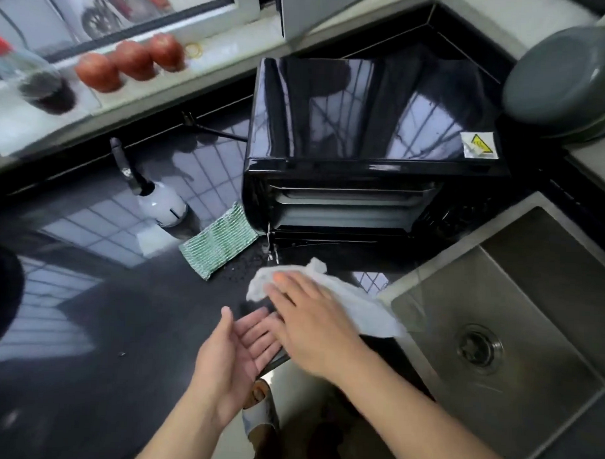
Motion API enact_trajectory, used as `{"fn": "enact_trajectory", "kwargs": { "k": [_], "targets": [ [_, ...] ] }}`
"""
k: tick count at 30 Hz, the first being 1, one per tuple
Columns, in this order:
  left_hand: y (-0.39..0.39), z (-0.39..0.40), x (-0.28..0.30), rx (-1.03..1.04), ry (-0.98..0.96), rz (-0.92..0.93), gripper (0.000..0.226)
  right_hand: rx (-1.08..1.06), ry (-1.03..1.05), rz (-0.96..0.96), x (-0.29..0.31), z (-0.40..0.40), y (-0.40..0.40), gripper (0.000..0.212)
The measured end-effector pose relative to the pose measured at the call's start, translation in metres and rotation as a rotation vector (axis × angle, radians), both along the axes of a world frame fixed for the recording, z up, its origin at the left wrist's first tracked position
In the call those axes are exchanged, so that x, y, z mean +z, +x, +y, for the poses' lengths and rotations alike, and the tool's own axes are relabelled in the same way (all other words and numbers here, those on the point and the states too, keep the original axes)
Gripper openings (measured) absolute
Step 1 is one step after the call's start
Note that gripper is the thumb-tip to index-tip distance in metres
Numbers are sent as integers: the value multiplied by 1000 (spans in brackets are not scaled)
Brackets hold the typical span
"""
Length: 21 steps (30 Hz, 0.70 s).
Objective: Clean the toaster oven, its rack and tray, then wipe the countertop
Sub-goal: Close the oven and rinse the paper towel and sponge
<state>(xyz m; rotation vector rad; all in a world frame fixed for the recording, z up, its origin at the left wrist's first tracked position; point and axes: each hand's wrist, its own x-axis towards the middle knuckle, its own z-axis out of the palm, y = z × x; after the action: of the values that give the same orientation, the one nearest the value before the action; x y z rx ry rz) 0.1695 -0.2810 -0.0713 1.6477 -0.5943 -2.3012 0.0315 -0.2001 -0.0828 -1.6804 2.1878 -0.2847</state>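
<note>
Window (113,13) above pale sill (211,59); steel sink (516,340) at right

Glossy black toaster oven (373,128) on dark countertop (102,325), door open.

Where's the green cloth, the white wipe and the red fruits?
green cloth (220,242), head view, middle of its weave
white wipe (367,309), head view, bare part beside the hand
red fruits (132,60), head view, the middle fruit

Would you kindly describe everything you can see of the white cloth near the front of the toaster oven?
The white cloth is thin, crumpled and looks like soft fabric or paper towel. It lies spread on the dark countertop in front of the toaster oven, its far end trailing toward the sink edge. The right hand presses flat on it, fingers straight. The left hand is cupped, palm up, at the counter edge.
</note>
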Motion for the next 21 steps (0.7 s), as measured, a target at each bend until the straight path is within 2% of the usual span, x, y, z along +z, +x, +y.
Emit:
{"fn": "enact_trajectory", "kwargs": {
  "k": [3, 5, 9, 12, 17, 21],
  "targets": [
    [4, 3, 1, -7, -19, -19, 65, -140, 83, 21, -8, -59, -53, 60],
    [7, 4, 4, 2, -24, -23, 64, -154, 138, 15, -12, -58, -53, 63],
    [14, 1, 7, 48, -15, -13, 65, 72, 61, 43, 3, 4, 21, 71],
    [18, 1, 4, 86, -28, -37, 65, 139, 59, 32, -4, 4, 17, 70],
    [16, 6, 7, 129, -52, -58, 58, -124, 138, 45, -11, -41, -43, 69],
    [12, 9, 14, 4, -36, -46, 42, 76, 81, 47, 4, 19, -4, 71]
  ]
}}
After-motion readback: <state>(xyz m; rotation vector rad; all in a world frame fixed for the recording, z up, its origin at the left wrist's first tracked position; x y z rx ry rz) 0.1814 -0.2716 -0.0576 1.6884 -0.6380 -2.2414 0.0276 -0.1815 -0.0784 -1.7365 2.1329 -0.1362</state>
